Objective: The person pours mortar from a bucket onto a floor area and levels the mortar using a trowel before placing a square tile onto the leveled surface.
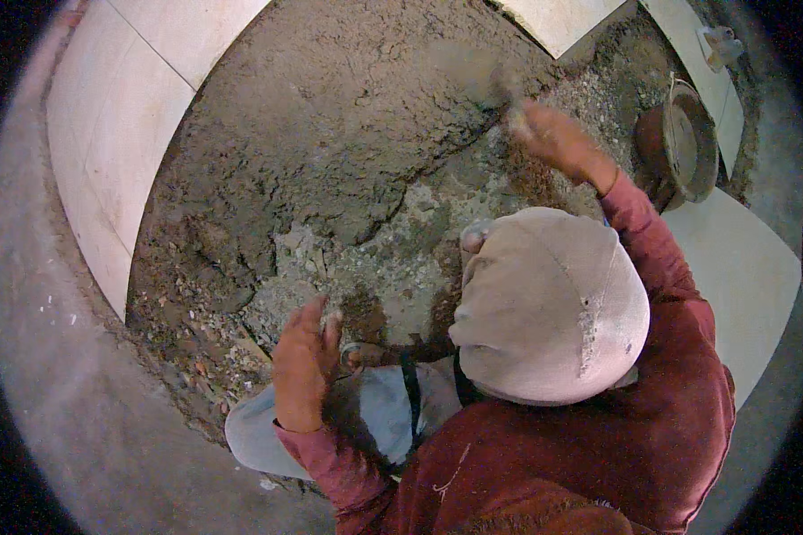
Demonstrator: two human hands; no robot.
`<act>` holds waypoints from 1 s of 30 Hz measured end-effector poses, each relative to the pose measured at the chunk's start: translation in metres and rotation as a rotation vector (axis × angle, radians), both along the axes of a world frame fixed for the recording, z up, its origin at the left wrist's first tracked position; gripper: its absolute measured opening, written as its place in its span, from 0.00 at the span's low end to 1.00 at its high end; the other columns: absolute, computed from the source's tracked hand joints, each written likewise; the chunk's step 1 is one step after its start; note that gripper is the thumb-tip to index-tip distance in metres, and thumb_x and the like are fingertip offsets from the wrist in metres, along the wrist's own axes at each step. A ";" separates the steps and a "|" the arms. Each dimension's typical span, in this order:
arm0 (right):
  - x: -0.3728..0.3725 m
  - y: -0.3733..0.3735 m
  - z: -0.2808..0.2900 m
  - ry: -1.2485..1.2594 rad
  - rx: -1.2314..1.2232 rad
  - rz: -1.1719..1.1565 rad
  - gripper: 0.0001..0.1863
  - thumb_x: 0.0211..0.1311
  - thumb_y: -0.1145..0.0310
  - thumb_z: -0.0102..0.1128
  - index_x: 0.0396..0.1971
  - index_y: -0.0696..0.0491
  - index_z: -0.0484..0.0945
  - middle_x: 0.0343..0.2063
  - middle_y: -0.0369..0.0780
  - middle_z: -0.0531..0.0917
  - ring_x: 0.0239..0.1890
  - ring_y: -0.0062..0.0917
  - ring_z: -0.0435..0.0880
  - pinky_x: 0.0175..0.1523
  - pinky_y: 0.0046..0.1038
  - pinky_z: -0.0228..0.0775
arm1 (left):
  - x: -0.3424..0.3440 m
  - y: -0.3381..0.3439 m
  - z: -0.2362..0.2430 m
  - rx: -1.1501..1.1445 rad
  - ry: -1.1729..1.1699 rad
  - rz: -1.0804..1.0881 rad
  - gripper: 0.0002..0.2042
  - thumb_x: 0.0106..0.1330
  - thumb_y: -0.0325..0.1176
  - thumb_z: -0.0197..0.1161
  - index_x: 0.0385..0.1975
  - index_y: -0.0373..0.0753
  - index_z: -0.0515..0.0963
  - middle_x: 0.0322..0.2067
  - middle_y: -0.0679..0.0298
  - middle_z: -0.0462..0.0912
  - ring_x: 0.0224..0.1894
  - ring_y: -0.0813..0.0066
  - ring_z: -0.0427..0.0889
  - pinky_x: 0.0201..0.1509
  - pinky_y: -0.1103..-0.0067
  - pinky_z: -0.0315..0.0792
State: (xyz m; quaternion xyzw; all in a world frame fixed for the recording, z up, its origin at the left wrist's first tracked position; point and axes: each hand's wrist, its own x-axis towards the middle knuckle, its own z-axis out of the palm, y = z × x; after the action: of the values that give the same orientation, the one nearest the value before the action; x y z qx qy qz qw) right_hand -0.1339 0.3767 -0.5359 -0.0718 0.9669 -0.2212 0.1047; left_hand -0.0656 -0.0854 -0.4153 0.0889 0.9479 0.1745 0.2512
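My right hand (558,143) is stretched forward and wrapped round the handle of a trowel. The trowel's blade (468,76) is smeared by motion over a bed of wet grey-brown mortar (321,116). My left hand (303,366) hangs beside my left knee, its fingers apart and holding nothing. Beneath its fingertips lies pale, gravelly ground (366,276) along the mortar's ragged near edge. My raised right knee (553,303), in light trousers, hides part of this ground.
Large pale tiles (107,134) border the mortar on the left. Another tile corner (553,22) juts in at the top, and a pale tile (732,276) lies at my right. A mortar-stained bucket (687,147) stands tilted at the right. Loose rubble (205,357) lies at lower left.
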 end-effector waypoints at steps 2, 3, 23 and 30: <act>-0.004 0.024 0.010 -0.089 0.001 -0.126 0.26 0.71 0.52 0.51 0.56 0.59 0.71 0.43 0.52 0.82 0.42 0.50 0.80 0.53 0.42 0.74 | 0.001 0.005 0.002 -0.010 -0.024 -0.004 0.16 0.70 0.38 0.59 0.54 0.41 0.75 0.47 0.48 0.81 0.46 0.44 0.81 0.46 0.59 0.76; -0.007 0.029 0.019 -0.133 0.003 -0.188 0.26 0.71 0.51 0.51 0.55 0.59 0.71 0.42 0.52 0.83 0.39 0.50 0.81 0.51 0.42 0.74 | 0.002 0.008 0.003 -0.024 -0.032 -0.007 0.16 0.70 0.38 0.59 0.54 0.41 0.75 0.47 0.48 0.81 0.46 0.44 0.81 0.47 0.59 0.76; 0.046 0.076 0.033 -0.300 -0.353 -0.626 0.26 0.72 0.46 0.51 0.49 0.58 0.75 0.26 0.37 0.76 0.23 0.23 0.77 0.26 0.29 0.72 | 0.014 -0.007 0.005 -0.006 -0.002 0.018 0.16 0.70 0.37 0.59 0.54 0.38 0.75 0.44 0.45 0.81 0.46 0.43 0.81 0.48 0.59 0.75; 0.026 0.084 0.015 -0.432 -0.935 -0.859 0.20 0.72 0.48 0.52 0.43 0.51 0.76 0.18 0.30 0.70 0.11 0.14 0.66 0.13 0.20 0.61 | 0.014 -0.003 0.001 -0.006 -0.040 0.023 0.16 0.70 0.38 0.59 0.54 0.39 0.75 0.44 0.45 0.82 0.44 0.43 0.82 0.47 0.58 0.76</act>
State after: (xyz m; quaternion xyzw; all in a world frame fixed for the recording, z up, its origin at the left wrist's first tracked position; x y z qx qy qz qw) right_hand -0.1078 0.4610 -0.5210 0.3276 0.6694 -0.6482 0.1564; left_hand -0.0517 -0.0882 -0.4143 0.0739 0.9442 0.1760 0.2683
